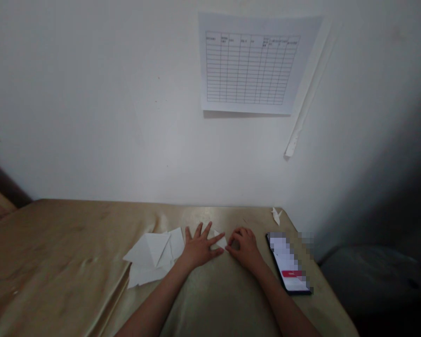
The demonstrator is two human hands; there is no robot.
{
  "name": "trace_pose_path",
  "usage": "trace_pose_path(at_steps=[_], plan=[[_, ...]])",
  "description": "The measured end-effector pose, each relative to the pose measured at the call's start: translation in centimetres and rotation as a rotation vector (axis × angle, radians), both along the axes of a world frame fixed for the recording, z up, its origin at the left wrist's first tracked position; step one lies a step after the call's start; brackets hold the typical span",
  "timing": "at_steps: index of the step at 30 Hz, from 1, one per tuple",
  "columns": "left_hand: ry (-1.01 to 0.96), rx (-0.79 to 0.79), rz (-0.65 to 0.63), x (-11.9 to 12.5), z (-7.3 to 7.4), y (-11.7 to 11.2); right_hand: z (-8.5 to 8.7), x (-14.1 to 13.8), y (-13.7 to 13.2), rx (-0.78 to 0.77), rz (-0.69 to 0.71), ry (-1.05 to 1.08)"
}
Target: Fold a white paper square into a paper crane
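Observation:
A small folded piece of white paper (pixel 221 239) lies on the tan table (pixel 73 252) between my two hands. My left hand (pixel 199 246) lies flat with its fingers spread, pressing down on the paper's left side. My right hand (pixel 243 248) is curled, its fingertips pinched against the paper's right edge. Most of the small paper is hidden under my fingers.
A loose pile of white paper sheets (pixel 154 257) lies left of my left hand. A phone (pixel 289 267) with a lit screen lies to the right near the table edge. A small folded paper figure (pixel 276 216) sits at the back right corner. A printed table sheet (pixel 252 65) hangs on the wall.

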State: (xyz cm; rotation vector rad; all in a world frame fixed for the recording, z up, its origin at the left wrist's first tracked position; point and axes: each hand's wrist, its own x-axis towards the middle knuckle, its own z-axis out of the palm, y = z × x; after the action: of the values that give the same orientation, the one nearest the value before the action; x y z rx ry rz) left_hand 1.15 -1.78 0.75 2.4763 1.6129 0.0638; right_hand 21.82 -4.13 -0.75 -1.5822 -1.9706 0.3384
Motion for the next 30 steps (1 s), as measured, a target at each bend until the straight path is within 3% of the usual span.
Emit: trace_pose_path(at_steps=[6, 30], plan=[[0.026, -0.017, 0.036, -0.08, 0.42, 0.11, 0.03, 0.0, -0.1, -0.007, -0.001, 0.013], [0.018, 0.043, 0.114, 0.01, -0.23, 0.62, -0.26, 0.05, 0.17, 0.0, 0.004, -0.006]])
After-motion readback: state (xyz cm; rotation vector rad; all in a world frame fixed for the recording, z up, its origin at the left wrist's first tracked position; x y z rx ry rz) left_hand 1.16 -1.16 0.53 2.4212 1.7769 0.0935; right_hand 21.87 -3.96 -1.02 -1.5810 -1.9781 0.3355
